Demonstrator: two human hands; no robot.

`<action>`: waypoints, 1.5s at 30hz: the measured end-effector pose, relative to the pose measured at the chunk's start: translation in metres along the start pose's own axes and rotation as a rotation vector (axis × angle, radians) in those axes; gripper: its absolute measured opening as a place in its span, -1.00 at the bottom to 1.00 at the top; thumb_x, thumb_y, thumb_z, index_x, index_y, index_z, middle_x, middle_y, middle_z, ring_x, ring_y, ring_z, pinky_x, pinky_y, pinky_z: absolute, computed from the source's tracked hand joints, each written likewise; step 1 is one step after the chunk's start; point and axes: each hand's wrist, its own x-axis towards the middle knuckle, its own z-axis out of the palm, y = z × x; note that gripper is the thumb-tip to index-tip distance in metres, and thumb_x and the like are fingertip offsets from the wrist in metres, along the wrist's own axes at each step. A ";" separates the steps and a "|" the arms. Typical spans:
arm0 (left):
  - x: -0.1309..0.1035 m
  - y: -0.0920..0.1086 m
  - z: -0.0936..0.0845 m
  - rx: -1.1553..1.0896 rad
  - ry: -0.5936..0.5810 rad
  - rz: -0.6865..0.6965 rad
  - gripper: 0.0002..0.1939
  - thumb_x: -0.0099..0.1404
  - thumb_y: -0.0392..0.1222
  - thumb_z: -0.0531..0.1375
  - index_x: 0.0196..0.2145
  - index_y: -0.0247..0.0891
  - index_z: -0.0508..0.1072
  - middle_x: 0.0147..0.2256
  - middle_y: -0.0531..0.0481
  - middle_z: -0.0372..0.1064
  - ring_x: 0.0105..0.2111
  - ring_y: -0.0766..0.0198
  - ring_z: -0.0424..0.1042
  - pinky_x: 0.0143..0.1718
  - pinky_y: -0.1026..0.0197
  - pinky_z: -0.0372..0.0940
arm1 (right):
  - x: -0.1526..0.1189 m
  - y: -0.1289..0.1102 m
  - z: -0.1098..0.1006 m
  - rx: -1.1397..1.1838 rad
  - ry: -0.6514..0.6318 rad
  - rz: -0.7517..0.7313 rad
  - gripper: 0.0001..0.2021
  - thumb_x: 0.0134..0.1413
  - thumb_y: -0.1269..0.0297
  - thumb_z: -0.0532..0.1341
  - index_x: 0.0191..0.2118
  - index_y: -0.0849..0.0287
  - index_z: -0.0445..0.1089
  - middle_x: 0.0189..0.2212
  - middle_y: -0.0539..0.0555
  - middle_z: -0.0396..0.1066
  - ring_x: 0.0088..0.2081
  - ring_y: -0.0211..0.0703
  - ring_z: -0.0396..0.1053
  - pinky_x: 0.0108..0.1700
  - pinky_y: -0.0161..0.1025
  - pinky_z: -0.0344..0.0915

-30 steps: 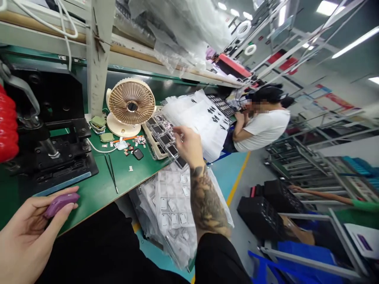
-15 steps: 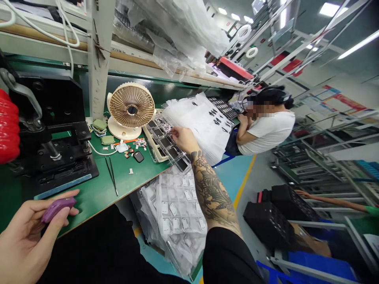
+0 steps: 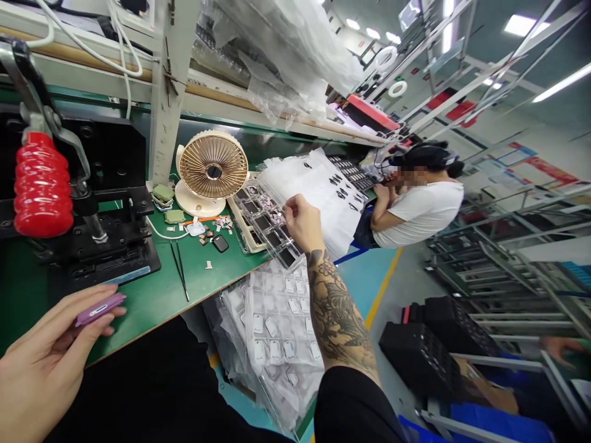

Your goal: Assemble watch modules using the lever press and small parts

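In our left hand (image 3: 50, 354), we pinched a small, rounded purple case (image 3: 100, 309) between thumb and fingers. Its slotted edge faced up, which likely left the slot accessible. Our right hand (image 3: 305, 224), fingertips drawn together, was at a clear plastic compartmented tray (image 3: 268, 231); any part pinched there could not be confirmed. Slender black tweezers (image 3: 186, 289) lay between our hands.

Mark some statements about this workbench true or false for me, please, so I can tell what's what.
1. The left hand holds a small purple plastic case. True.
2. The round cream-coloured fan lies face down. False: the fan stands upright on its base.
3. Black metal tweezers lie on the green tabletop. True.
4. The ridged red handle is between the fan and the tweezers. False: the handle is left of both.
5. The right forearm is tattooed. True.
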 end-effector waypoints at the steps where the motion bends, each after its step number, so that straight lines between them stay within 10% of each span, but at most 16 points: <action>1: 0.000 0.003 0.001 -0.028 -0.009 -0.043 -0.65 0.44 0.11 0.47 0.13 0.10 0.76 0.05 0.04 0.73 -0.17 0.02 0.75 -0.11 0.05 0.75 | -0.007 -0.009 -0.005 0.019 0.022 -0.026 -0.83 0.37 0.39 0.16 -0.14 0.16 0.52 -0.23 0.17 0.64 -0.21 -0.04 0.54 -0.01 -0.12 0.45; 7: 0.004 0.008 0.006 -0.468 -0.021 -0.190 -0.48 0.39 -0.10 0.55 0.27 -0.08 0.70 -0.13 -0.17 0.75 -0.32 0.13 0.68 -0.38 0.20 0.58 | -0.073 -0.099 -0.006 0.424 0.196 -0.244 -0.81 0.35 0.25 0.46 0.02 0.05 0.60 -0.18 0.03 0.68 -0.22 -0.10 0.65 -0.08 -0.15 0.57; 12: 0.015 0.007 0.003 -0.764 0.013 -0.170 -0.66 0.48 -0.09 0.48 0.15 -0.19 0.76 -0.15 -0.25 0.74 -0.41 0.23 0.60 -0.50 0.29 0.46 | -0.123 -0.183 0.036 0.773 -0.021 -0.483 -0.79 0.39 0.49 0.39 -0.03 0.01 0.68 -0.19 0.02 0.68 -0.18 -0.13 0.65 -0.08 -0.16 0.58; 18: 0.018 0.008 0.004 -0.734 -0.042 -0.127 -0.76 0.51 -0.17 0.47 0.09 -0.18 0.69 -0.15 -0.12 0.69 -0.24 0.15 0.74 -0.23 0.25 0.61 | -0.151 -0.252 0.070 1.166 -0.150 -0.332 -0.67 0.39 0.52 0.39 0.14 0.00 0.59 -0.23 -0.01 0.63 -0.22 -0.16 0.61 -0.12 -0.18 0.57; 22: 0.013 0.004 0.002 -0.484 -0.004 0.050 -0.85 0.44 -0.20 0.51 -0.05 -0.14 0.77 -0.07 -0.10 0.57 -0.09 0.10 0.70 -0.08 0.16 0.63 | -0.145 -0.262 0.063 1.186 -0.156 -0.363 -0.67 0.41 0.54 0.36 0.11 -0.01 0.68 -0.20 0.05 0.66 -0.20 -0.15 0.60 -0.14 -0.18 0.56; 26: -0.003 0.000 -0.001 -0.096 0.134 0.229 -0.69 0.50 -0.35 0.44 0.11 -0.07 0.77 -0.41 0.08 0.47 -0.41 0.37 0.50 -0.27 0.33 0.47 | -0.145 -0.261 0.063 1.213 -0.212 -0.258 -0.73 0.47 0.47 0.34 0.09 -0.01 0.70 -0.18 0.07 0.63 -0.21 -0.17 0.60 -0.17 -0.21 0.56; 35: 0.012 0.013 0.008 -0.692 -0.059 -0.004 -0.76 0.58 -0.28 0.37 0.13 -0.12 0.50 -0.23 0.00 0.70 -0.35 0.24 0.72 -0.36 0.34 0.58 | -0.160 -0.262 0.071 1.440 -0.197 -0.202 -0.77 0.38 0.47 0.43 0.04 0.01 0.67 -0.22 0.06 0.63 -0.17 -0.15 0.60 -0.14 -0.22 0.59; 45: 0.012 0.008 0.008 -0.546 -0.085 -0.064 -0.82 0.50 -0.30 0.46 0.01 -0.11 0.76 -0.10 -0.02 0.75 -0.33 0.35 0.68 -0.21 0.39 0.63 | -0.156 -0.275 0.071 1.404 -0.320 -0.118 -0.91 0.40 0.36 0.46 -0.12 -0.01 0.72 -0.25 0.02 0.65 -0.24 -0.20 0.57 -0.17 -0.23 0.50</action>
